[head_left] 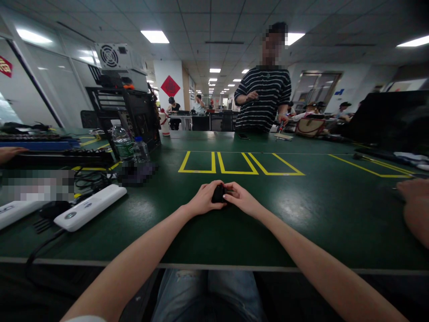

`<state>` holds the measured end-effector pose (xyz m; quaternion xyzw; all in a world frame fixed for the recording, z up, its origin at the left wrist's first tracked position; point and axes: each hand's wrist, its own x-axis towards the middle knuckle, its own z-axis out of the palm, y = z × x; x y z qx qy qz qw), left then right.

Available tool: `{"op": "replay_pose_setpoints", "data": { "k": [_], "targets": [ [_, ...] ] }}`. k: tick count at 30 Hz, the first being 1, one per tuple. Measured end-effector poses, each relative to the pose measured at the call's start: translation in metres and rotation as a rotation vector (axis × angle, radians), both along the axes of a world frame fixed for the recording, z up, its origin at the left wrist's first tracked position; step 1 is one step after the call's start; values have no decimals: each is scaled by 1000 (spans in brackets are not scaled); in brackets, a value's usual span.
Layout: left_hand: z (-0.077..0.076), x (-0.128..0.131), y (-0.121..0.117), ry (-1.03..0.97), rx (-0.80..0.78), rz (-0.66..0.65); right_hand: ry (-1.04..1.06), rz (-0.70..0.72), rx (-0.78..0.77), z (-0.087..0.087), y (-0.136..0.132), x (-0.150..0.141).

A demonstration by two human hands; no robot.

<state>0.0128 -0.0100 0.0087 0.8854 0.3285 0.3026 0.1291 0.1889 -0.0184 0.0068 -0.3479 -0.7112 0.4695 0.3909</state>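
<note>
Both of my hands meet over the green table (187, 232), holding a small black object (218, 194) whose kind I cannot make out. My left hand (205, 197) wraps round its left side, thumb below and fingers above. From the right, the fingertips of my right hand (241, 197) press together at the object's edge. Part of the object is hidden behind the fingers. Beyond the hands, yellow tape outlines (236, 172) mark the tabletop.
White power strips (90, 208) with cables lie at left, near water bottles (122, 143) and an open black computer case (134, 112). Across the table stands a person in a striped shirt (263, 98). Other people's hands show at the left edge (11, 154) and right edge (417, 208).
</note>
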Motion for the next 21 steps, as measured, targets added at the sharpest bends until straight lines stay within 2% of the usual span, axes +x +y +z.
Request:
{"op": "replay_pose_setpoints", "data": {
  "k": [8,13,18,21],
  "targets": [
    [0,0,0,7,0,11,-13,-58,85,5,-6,-2],
    [-2,1,2,0,13,5,5,-129,110,0,0,-4],
    [-3,1,2,0,18,0,0,-172,36,-7,8,-3],
    [-3,0,2,4,12,8,-24,-117,-30,-6,6,-1]
  ]
}}
